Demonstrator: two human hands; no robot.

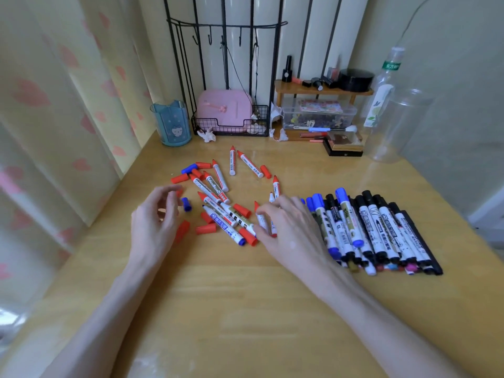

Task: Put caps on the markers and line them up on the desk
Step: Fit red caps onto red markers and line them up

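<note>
2 hands: right hand [286,227] grips white red-tipped marker [262,221], likely for capping; left hand [155,214] hovers open by blue plastic cap [187,204].

Right hand [283,225] hides most of its marker [262,221].

1. One head-worn wide-angle view looks forward and down from above the near edge of the bench [245,309].
2. It sits close; the far wall [354,45] fills the top edge.
</note>
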